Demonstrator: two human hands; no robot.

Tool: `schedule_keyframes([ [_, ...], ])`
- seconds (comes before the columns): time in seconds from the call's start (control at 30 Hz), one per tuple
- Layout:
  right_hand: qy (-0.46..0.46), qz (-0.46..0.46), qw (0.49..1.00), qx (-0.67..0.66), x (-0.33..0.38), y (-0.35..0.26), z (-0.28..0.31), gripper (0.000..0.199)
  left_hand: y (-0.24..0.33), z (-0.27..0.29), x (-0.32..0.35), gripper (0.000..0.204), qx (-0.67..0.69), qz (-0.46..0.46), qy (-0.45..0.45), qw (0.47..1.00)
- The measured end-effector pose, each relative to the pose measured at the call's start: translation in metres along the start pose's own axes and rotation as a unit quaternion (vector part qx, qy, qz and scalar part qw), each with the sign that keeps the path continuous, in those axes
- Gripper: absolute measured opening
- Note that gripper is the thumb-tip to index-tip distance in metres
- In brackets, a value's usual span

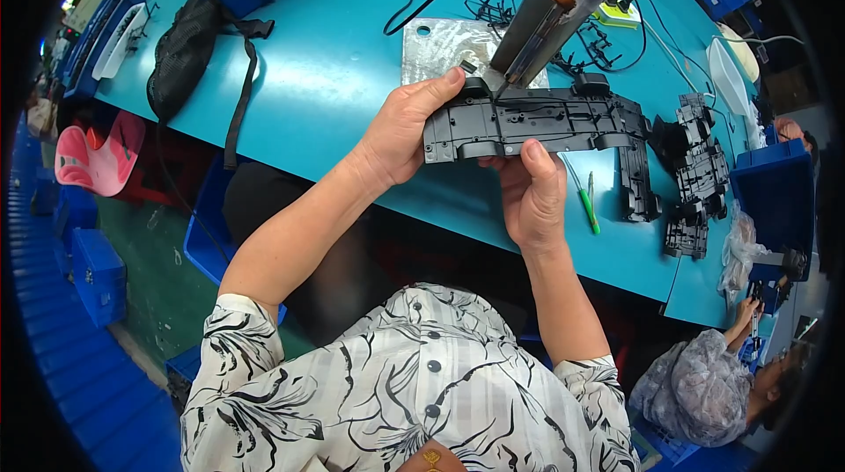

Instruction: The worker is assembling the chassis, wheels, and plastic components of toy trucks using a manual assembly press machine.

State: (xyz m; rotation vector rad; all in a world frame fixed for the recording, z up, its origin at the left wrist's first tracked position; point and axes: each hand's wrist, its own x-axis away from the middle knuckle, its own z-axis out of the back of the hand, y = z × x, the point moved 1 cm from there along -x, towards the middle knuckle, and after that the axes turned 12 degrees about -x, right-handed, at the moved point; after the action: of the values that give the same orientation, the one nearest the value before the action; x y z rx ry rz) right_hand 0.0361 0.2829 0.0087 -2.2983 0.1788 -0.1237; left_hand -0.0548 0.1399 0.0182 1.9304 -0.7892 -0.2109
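And here's the left hand (pixel 407 127), clamped on the left end of a black moulded plastic chassis (pixel 541 124), thumb along the far edge, other fingers hidden underneath! Over to the right hand (pixel 535 195): thumb pressed to the near edge, fingers curled below, so the chassis sits held between both sets of fingers, above the teal table (pixel 326 111). Just right of the left thumb, a dark metal column (pixel 535 16) slants down; whether it touches the chassis, I can't tell. Beyond that thumb lies a silver metal plate (pixel 431 43). Right of the right-hand fingers, a green-handled tool (pixel 589 211); farther right, a pile of black moulded parts (pixel 701 168)!
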Motion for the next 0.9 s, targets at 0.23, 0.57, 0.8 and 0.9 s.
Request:
schedule_keyframes([
  [0.23,0.002,0.006,1.0,-0.01,-0.0011,0.0031,0.0042,0.041,0.0017,-0.0009,0.0006,0.037,-0.002,0.0,-0.008,1.0],
  [0.57,0.001,0.008,1.0,-0.012,-0.0017,0.0036,0.0035,0.043,0.0008,0.001,-0.0009,0.036,0.001,-0.007,-0.01,1.0],
  [0.8,-0.004,0.005,1.0,-0.011,-0.0015,0.0037,0.0053,0.044,0.0028,-0.0007,0.0002,0.036,0.004,-0.008,-0.011,1.0],
  [0.9,-0.005,0.001,1.0,-0.011,-0.001,0.0024,0.0036,0.043,0.0023,-0.0002,-0.0004,0.036,0.003,-0.01,-0.01,1.0],
])
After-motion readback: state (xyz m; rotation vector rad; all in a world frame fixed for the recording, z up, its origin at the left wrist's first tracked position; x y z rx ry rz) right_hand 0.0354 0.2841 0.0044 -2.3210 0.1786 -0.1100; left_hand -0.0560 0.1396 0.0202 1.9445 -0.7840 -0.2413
